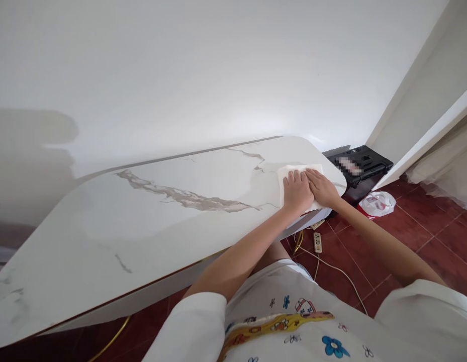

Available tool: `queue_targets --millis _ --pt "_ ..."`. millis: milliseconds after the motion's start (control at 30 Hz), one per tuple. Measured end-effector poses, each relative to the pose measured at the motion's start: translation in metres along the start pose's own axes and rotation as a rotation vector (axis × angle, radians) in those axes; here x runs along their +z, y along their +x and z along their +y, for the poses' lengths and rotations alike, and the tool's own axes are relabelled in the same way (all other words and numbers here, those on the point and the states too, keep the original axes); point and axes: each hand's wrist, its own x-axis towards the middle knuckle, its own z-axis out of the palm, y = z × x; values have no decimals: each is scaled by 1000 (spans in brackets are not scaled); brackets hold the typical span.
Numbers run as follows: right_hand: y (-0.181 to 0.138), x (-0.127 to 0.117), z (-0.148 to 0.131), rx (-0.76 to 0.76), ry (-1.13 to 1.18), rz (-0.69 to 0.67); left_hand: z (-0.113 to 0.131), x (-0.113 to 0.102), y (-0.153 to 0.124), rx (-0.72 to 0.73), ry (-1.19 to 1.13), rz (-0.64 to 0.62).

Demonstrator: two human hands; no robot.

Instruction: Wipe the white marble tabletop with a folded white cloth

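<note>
A white cloth [291, 171] lies flat on the right end of a white marble-patterned table [150, 216]. My left hand [296, 191] rests palm down on the cloth, fingers stretched out and together. My right hand [322, 187] lies beside it, also flat on the cloth, fingers extended. Both hands press on the cloth near the table's rounded right corner. Neither hand grips anything.
A white wall stands behind the table. A black device [359, 165] sits on the floor past the table's right end. A white plastic bag [376, 203] and a power strip [317, 242] with its cord lie on the red tiled floor.
</note>
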Motion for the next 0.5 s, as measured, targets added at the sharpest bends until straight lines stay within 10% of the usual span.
queue_targets --millis 500 --pt "85 20 34 84 -33 -53 -33 23 90 -19 -56 68"
